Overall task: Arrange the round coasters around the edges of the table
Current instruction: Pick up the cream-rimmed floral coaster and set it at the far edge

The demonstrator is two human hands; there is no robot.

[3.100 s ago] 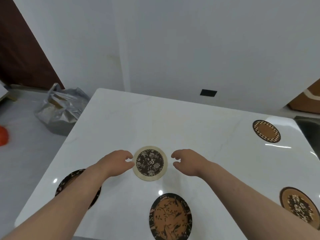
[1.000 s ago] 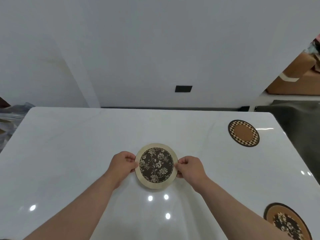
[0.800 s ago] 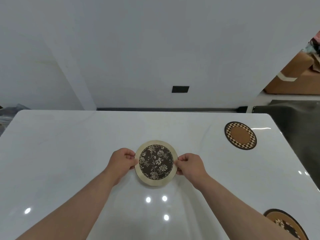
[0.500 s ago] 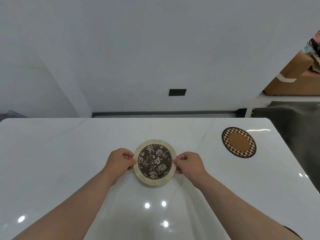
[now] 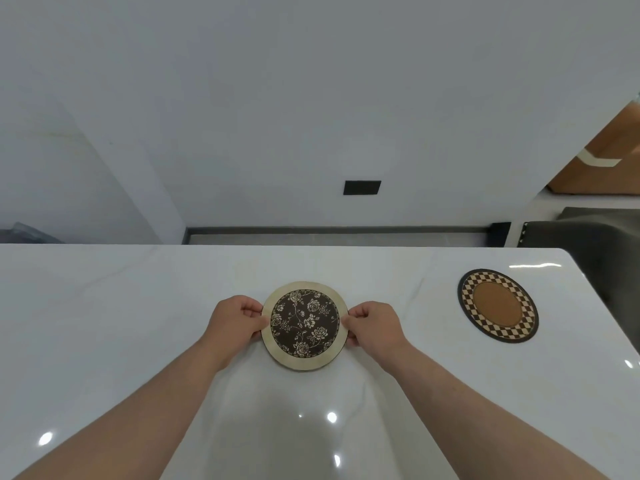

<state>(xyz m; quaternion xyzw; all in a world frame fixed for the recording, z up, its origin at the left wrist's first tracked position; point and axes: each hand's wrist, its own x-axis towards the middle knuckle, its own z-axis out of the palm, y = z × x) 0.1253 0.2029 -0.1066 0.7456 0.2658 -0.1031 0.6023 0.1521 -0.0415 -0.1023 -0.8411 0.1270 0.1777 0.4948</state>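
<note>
A round coaster with a cream rim and dark floral centre (image 5: 304, 325) is held over the white table (image 5: 121, 306), toward its far edge. My left hand (image 5: 235, 325) pinches its left rim and my right hand (image 5: 372, 327) pinches its right rim. Whether the coaster touches the tabletop I cannot tell. A second round coaster with a checkered border and brown centre (image 5: 498, 305) lies flat near the table's far right corner, apart from both hands.
The table's far edge (image 5: 311, 247) runs straight across the view, with floor and a white wall behind it. A dark grey seat (image 5: 595, 237) stands past the right corner. A brown cardboard box (image 5: 609, 157) sits at the far right.
Both hands took hold of the floral coaster by its rims and carried it toward the far edge. The view shifted forward, so the near coasters dropped out of sight.
</note>
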